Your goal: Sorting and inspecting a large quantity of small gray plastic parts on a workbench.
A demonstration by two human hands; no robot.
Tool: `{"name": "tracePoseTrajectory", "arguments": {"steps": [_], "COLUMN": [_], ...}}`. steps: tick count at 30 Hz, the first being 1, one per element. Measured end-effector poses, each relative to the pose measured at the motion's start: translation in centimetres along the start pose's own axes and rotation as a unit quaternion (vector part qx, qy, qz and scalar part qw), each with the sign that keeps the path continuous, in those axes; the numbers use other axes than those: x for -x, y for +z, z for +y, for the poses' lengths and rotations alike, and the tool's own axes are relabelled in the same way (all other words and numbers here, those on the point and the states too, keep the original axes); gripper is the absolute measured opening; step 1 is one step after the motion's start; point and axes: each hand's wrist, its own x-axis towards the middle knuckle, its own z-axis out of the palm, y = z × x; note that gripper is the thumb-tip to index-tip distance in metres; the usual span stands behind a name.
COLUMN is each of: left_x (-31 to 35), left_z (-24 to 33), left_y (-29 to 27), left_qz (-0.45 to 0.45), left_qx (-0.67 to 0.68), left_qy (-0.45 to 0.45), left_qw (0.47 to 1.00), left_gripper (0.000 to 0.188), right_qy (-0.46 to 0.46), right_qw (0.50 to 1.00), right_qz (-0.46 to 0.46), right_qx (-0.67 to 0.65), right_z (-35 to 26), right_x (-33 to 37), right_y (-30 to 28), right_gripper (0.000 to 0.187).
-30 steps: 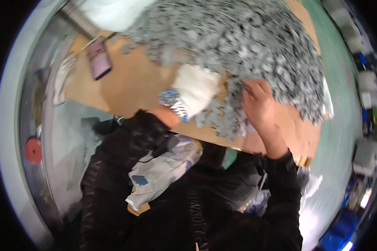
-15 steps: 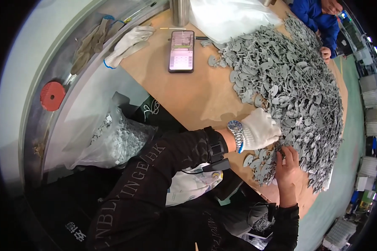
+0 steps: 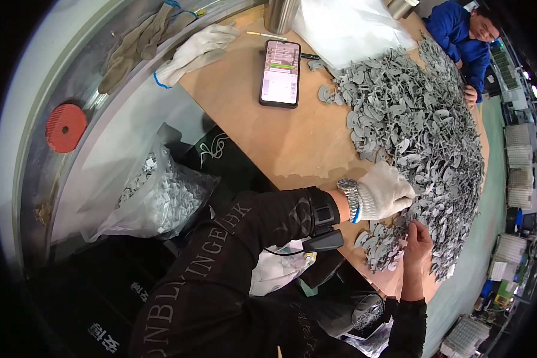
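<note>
Has curled the right hand [image 3: 419, 243] tighter since the earlier frame, at the grey parts [image 3: 423, 131] heaped on the surface [image 3: 316, 143]. Keeps gloved left hand [image 3: 386, 192] bent alongside; cannot tell if pinching any with either.

Grey Latin capitals run along the black left sleeve [image 3: 221, 238], legible to me over the remote feed. Left of that sleeve, I make out white Chinese characters in two spots on a black surface [image 3: 108, 310]; right of it, fainter lettering marks the jacket front [image 3: 298, 325]. Above the sleeve, a smartphone [image 3: 280, 74] shows lines too small for me to read.
</note>
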Motion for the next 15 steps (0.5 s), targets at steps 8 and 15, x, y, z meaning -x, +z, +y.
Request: {"name": "tracePoseTrajectory", "arguments": {"steps": [8, 15], "left_x": [0.1, -0.1], "left_z": [-0.4, -0.2], "left_y": [0.2, 0.5], "left_qz": [0.045, 0.095], "left_qx": [0.030, 0.110], "left_qy": [0.002, 0.001], "left_qw": [0.999, 0.989], "left_gripper": [0.016, 0.012], "right_qy": [0.198, 0.231], "right_qw": [0.908, 0.774], "right_qz": [0.024, -0.084], "right_qx": [-0.368, -0.584], "right_z": [-2.9, -4.1], "right_x": [-1.0, -2.5], "right_y": [-1.4, -1.5], "right_gripper": [0.021, 0.036]}}
